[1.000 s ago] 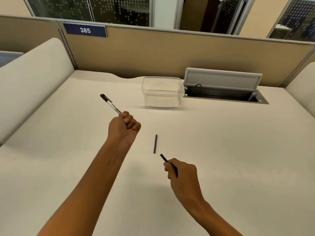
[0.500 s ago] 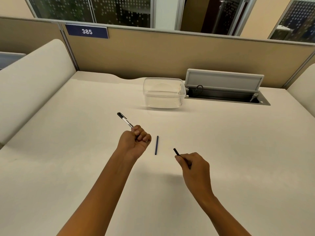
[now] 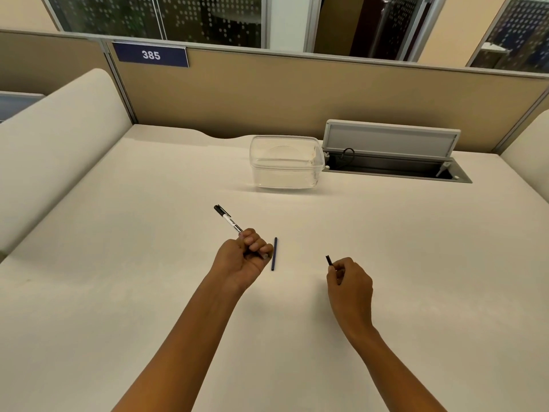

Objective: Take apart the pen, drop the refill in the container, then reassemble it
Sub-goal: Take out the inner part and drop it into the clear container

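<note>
My left hand (image 3: 243, 260) is closed around the pen barrel (image 3: 228, 220), a clear and white tube with a black cap end that points up and to the left. A thin dark blue refill (image 3: 274, 253) lies flat on the desk just right of that hand, apart from it. My right hand (image 3: 349, 281) pinches a small black pen part (image 3: 329, 260), whose tip sticks out above the fingers. The clear plastic container (image 3: 286, 162) stands open at the back of the desk, beyond both hands.
An open cable tray (image 3: 395, 169) with a raised grey lid sits right of the container. A tan partition with a "385" sign (image 3: 151, 55) closes the back. Padded cream dividers flank the desk (image 3: 148, 292) on both sides.
My left hand has come down and to the right with the pen barrel, ending beside the refill. My right hand has moved right with the black part. The refill has stayed put.
</note>
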The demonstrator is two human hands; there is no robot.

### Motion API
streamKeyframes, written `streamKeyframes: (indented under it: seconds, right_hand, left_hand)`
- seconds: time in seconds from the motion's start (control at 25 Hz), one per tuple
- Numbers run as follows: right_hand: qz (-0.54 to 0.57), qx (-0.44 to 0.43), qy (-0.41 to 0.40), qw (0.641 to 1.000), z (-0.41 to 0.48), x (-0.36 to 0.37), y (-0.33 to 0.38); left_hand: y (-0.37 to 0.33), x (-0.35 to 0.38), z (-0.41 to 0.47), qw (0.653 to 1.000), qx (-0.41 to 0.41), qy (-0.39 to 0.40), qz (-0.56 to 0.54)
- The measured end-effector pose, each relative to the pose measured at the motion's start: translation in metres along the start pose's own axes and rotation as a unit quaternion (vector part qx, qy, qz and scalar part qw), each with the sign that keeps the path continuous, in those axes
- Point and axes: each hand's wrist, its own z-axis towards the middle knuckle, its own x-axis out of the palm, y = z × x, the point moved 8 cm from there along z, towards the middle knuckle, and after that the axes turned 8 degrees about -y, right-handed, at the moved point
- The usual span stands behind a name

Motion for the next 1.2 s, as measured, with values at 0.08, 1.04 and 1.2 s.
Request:
streamKeyframes:
  seconds: [0.08, 1.04, 1.2]
  right_hand:
    - [-0.031, -0.020, -0.003, 0.999, -0.001, 0.003, -0.002]
    - [0.236, 0.248, 0.072, 0.937, -0.033, 0.020, 0.000]
    - [0.496, 0.450, 0.195, 0.716, -0.060, 0.051, 0.034]
  left_hand:
    - [0.002, 0.000, -0.001, 1.000, -0.007, 0.007, -0.013]
    - [0.011, 0.004, -0.007, 0.992, 0.080, 0.038, 0.093]
    - [0.019, 0.012, -0.014, 0.958, 0.168, 0.048, 0.229]
